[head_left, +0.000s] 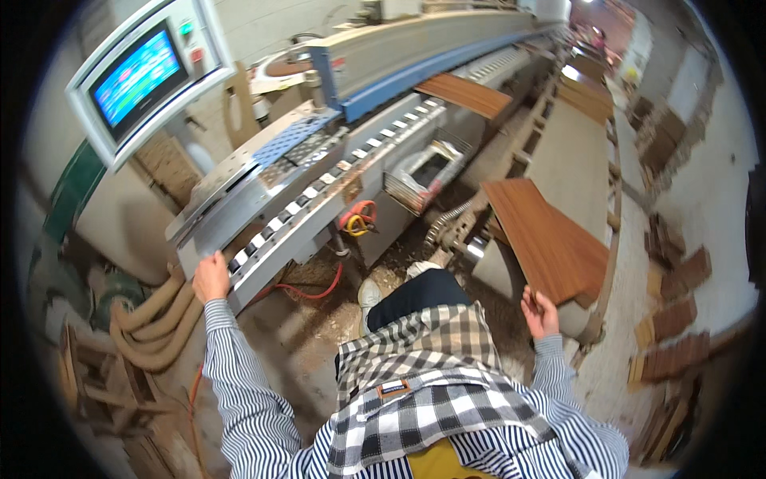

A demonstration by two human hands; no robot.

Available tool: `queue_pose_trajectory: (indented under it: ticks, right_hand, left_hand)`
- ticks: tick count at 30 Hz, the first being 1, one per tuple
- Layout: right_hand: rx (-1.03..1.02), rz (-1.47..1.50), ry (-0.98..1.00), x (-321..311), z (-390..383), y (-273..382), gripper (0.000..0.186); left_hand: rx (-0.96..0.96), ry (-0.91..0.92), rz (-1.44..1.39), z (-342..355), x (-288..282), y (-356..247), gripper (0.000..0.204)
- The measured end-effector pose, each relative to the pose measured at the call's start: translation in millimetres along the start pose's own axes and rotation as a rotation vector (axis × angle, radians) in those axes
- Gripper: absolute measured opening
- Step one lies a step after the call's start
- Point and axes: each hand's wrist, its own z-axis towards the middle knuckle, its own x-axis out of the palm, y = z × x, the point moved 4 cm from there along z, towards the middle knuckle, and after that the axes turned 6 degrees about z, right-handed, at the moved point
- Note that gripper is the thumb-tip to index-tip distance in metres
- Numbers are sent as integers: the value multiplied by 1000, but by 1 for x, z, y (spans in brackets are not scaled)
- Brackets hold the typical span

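Hands well apart, between a roller rail and a reddish-brown board

The left hand (211, 277) is curled at the near end of a long pale-grey metal rail (307, 221) set with black-and-white rollers; whether it grips the rail or only rests against it, I cannot tell. The right hand (541, 311), its fingers bent, is at the near corner of a reddish-brown wood-grain board (523, 231); contact between them cannot be made out. This board lies just ahead of the right hand, on a long conveyor with a flat grey top (574, 152).

Far ahead of the left hand, beyond the rail's middle, a second reddish-brown flat board (465, 94) sticks out from under a long blue machine beam (431, 73). Between the hands and farther forward, a tool with red and yellow loop handles (359, 219) hangs at the rail's side, near an open grey metal box (411, 194). Ahead of the left hand and outward stands a white-framed control screen (140, 80); ribbed tan hoses (163, 329) coil outward of that hand, nearer the body.
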Motion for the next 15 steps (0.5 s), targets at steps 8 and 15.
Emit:
queue_pose_trajectory:
  ticks: [8, 15]
  right_hand:
    - [95, -74, 273, 84, -31, -17, 40]
    - [335, -213, 497, 207, -28, -83, 33]
  left_hand:
    - [-71, -2, -17, -10, -14, -1, 41]
    - [-71, -20, -58, -9, -15, -3, 39]
